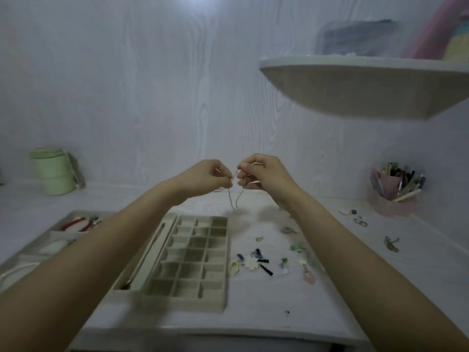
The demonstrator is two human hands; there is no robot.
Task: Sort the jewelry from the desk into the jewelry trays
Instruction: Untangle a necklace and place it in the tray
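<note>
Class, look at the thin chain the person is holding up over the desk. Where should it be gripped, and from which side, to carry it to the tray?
Probably grip the chain at its two top ends, from above, as the left hand and right hand pinch it now. It hangs limp in a narrow loop, so a high pinch should keep it untangled while it is lowered into the tray.

Views: one only, head-worn, wide-angle.
Position: above the desk's (253, 316) near edge.
Facing: forward and slightly down, toward the back wall (152, 85).
Nearness: forearms close in the foreground, shelf (355, 95) high right.
</note>
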